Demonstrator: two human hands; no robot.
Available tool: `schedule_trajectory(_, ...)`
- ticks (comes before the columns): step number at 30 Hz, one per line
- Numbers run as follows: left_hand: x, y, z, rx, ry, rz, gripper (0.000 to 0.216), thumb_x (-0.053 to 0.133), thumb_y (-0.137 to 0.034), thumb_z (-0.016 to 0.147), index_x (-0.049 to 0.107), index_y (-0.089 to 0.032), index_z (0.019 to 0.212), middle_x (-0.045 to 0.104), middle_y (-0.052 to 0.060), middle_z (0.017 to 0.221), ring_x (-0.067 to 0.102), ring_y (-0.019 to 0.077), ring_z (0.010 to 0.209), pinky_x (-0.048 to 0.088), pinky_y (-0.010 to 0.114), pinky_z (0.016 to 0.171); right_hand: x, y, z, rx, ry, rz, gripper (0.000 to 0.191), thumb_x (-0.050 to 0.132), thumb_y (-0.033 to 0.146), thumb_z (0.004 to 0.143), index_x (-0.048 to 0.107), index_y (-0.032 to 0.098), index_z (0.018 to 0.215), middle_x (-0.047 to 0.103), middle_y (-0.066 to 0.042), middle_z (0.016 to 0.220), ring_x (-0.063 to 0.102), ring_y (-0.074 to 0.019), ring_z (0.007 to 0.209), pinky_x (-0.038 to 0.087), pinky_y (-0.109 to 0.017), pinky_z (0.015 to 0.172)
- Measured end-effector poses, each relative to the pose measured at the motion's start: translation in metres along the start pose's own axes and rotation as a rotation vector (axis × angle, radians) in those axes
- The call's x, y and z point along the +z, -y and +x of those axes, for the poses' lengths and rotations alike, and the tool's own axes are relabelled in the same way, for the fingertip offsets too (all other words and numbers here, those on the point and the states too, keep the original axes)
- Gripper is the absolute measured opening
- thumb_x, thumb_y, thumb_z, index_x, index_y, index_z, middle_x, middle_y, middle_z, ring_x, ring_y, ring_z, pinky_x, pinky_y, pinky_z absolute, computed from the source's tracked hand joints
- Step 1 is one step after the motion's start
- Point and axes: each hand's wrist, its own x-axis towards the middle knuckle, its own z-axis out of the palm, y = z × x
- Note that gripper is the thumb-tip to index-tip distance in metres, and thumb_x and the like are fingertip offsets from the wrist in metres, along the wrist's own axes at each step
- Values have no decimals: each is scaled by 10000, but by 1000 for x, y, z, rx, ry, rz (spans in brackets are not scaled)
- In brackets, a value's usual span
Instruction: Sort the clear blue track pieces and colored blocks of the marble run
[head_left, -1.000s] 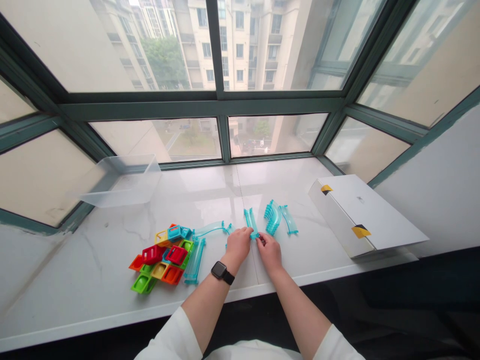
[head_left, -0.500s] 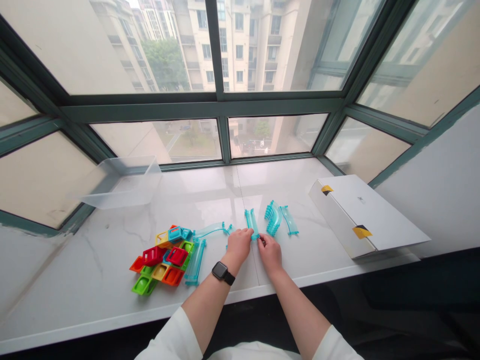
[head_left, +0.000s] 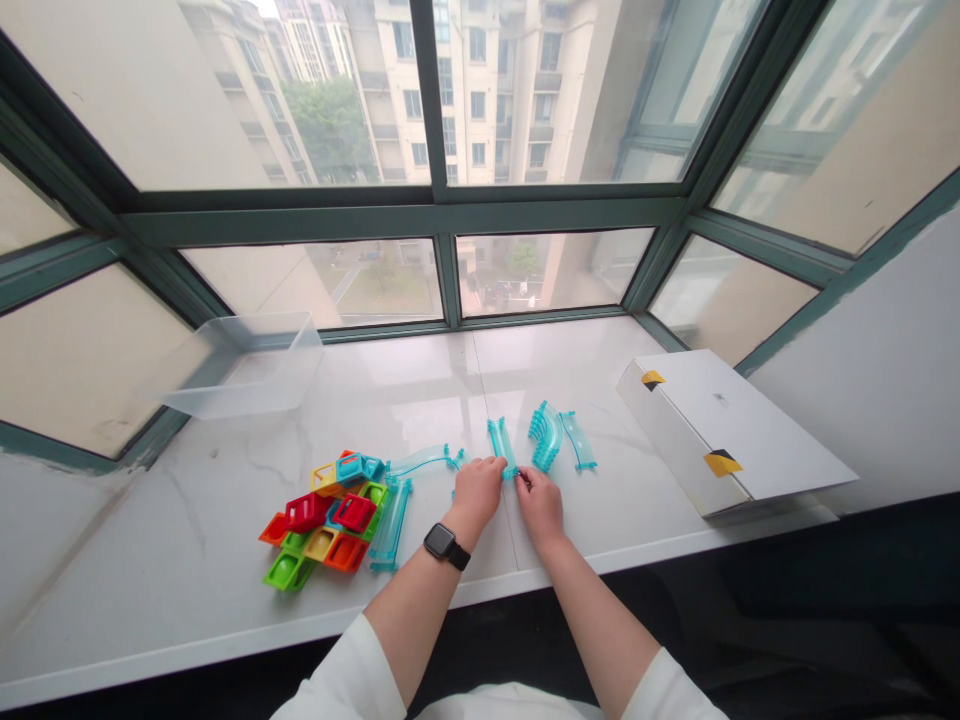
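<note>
A clear turquoise track piece lies on the white sill in front of me, its near end between my hands. My left hand, with a black watch on the wrist, has its fingers closed on the left side of that end. My right hand is closed at the right corner of the same piece; its fingertips partly cover the edge. To the right are a stack of curved turquoise track pieces and another short straight track piece. Left of my hands lie a wavy track piece and several stacked straight track pieces.
Colourful plastic blocks are piled at the left. A clear plastic bin stands behind them by the window. At the right sits a white box with yellow-black tape. The sill's front edge runs below my forearms.
</note>
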Motion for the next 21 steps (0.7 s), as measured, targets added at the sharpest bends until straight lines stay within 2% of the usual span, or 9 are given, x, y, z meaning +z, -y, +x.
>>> schedule_trajectory(21,-1,3,-1,13,-14,-4,219,549,-115,965,689,-236,1082,756,78,1014,712,257,976,469,322,789,-1,1,-2,-16,13,-26,338,475,341,963,776,209,1042,802,-93,1033,723,-273,932,537,-382,854)
